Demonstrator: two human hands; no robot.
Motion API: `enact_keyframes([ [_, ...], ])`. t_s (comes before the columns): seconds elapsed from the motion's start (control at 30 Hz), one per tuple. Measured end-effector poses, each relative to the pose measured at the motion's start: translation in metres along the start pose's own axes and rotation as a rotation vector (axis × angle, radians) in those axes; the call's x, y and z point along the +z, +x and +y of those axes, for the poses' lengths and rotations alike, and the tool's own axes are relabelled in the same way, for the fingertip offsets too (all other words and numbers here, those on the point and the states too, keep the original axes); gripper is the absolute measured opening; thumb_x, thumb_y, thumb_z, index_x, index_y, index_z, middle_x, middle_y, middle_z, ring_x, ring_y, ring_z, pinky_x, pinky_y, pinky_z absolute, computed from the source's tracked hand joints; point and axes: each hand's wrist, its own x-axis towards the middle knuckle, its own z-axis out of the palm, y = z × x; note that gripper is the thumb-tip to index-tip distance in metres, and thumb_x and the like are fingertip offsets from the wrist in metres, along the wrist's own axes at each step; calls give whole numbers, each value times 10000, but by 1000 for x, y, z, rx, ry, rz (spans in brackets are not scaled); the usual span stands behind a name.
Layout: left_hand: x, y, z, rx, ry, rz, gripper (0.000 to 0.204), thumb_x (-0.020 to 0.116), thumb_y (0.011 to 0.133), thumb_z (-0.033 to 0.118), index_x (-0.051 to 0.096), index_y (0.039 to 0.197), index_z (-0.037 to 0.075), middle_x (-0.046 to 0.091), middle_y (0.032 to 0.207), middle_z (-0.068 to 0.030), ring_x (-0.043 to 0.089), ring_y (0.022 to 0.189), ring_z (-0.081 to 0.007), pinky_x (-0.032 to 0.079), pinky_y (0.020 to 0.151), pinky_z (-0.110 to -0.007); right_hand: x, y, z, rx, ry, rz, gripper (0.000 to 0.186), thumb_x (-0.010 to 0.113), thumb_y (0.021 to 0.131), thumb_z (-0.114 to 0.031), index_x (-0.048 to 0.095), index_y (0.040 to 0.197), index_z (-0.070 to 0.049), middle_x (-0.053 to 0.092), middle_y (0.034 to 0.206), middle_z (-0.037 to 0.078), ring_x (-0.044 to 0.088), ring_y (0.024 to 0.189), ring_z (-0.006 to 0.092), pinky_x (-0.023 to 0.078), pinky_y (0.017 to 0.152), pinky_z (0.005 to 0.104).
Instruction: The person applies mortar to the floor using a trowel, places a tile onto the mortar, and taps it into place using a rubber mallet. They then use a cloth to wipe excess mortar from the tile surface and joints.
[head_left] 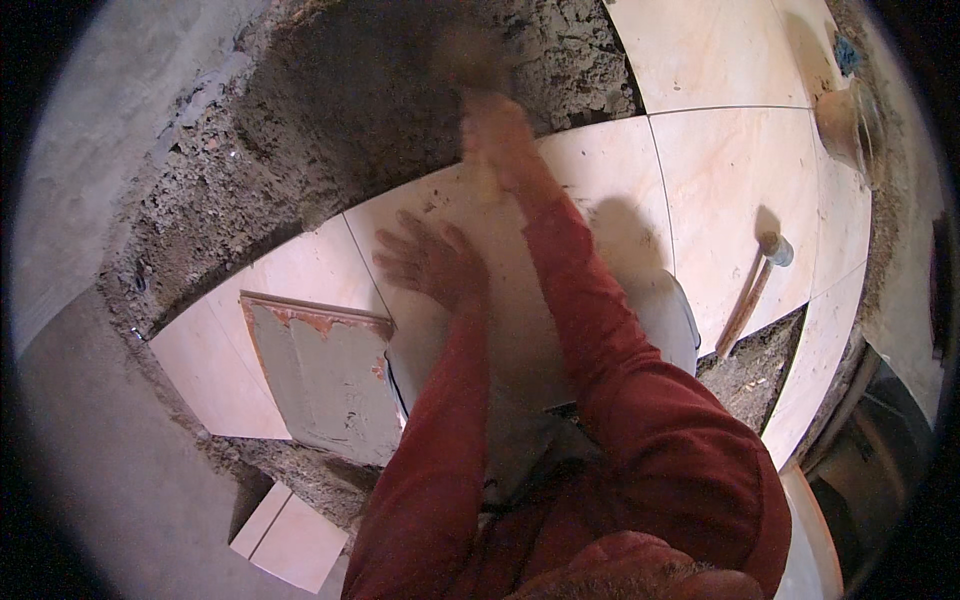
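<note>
Head view, landmark = central floor tile point(515, 280): mortar bed point(330, 120), the material being worked, lies immediately beyond tile's far edge, grey, rough, partly in shadow. L hand point(430, 262) palm down, fingers spread, on or just above tile's left part; grip open, nothing held. R hand point(500, 140) at tile's far edge, reaching over the bed; motion-blurred, so grip n/v; cannot tell whether a tool is held. Loose tile point(330, 375), grey-coated face showing, is near-left of landmark; hammer or mallet point(775, 250) to its right; bucket-like vessel point(848, 125) farther right; cut tile pieces point(290, 535) well apart, near-left. Step, in my judgement: dressing the bed by hand. Rec.: short, even strokes; fill hollows, knock down lumps; keep mortar off tile's edge; spread body wt. over L palm so landmark isn't pressed out of level. Brands/labels: none legible; no writing made out.
</note>
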Motion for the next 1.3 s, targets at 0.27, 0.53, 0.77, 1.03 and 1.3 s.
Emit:
enact_keyframes([
  [0.27,-1,0,-4,-6,-85,-13,759,590,975,428,293,1608,132,127,1667,-282,90,1489,-615,105,1186,-714,-77,-64,-83,80,20,133,229,638,997,-366,598,1029,-143,559,768,-13,517,595,101,415,472,263],
  [0.53,-1,1,6,-39,-126,-20,730,559,974,452,327,1591,138,149,1657,-292,114,1481,-623,115,1173,-734,-129,-50,-189,16,-1285,-83,349,607,1030,-359,613,1195,-52,514,696,-12,468,529,81,436,449,272],
  [0.77,-8,4,7,-22,-151,-65,719,534,985,442,317,1601,141,110,1666,-303,115,1472,-643,99,1172,-740,-137,-76,-138,-145,-1988,-316,386,631,981,-315,573,1209,-8,714,876,270,727,834,435,597,708,551],
  [1.03,4,1,2,-29,-60,-8,739,562,975,447,316,1605,149,135,1668,-292,128,1479,-625,119,1176,-733,-127,-125,-113,-871,-1803,-123,287,636,992,-231,555,1087,27,687,1048,230,678,958,447,550,802,553],
  [1.3,9,2,-2,-35,-23,14,718,536,994,457,323,1604,144,151,1671,-276,128,1492,-603,132,1184,-713,-167,-36,-135,-949,-2457,-61,342,592,977,-178,500,1286,-65,595,826,72,647,580,224,551,504,355],
])
